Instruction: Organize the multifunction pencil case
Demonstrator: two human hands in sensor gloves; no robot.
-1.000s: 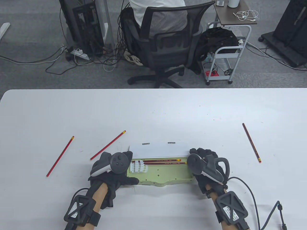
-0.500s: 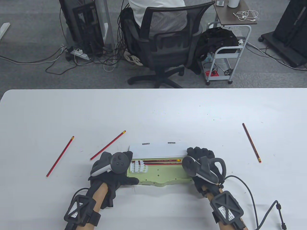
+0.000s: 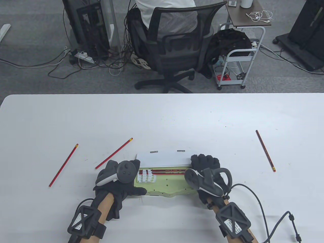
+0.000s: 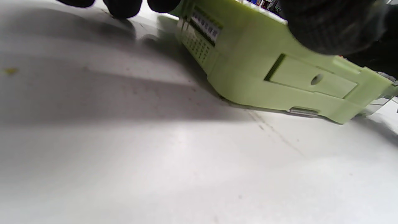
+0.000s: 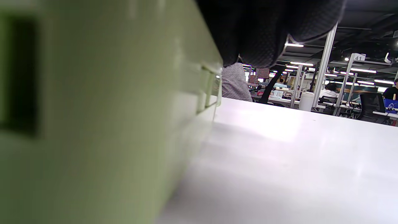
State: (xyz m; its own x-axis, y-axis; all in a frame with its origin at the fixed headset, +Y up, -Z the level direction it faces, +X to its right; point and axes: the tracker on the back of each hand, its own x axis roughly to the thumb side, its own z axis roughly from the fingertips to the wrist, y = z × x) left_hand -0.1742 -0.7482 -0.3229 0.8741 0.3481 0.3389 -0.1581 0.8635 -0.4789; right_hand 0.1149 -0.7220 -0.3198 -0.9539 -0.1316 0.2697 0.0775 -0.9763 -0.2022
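At the bench's [image 3: 162, 119] near edge the left grip [image 3: 119, 181] clamps the open green pencil case's [image 3: 169, 184] left end while the right grip [image 3: 205, 172] curls over its right end at two stowed pencils [image 3: 167, 171], so the filling step seems underway, with three loose pencils [image 3: 114, 153] farther out to fetch next.
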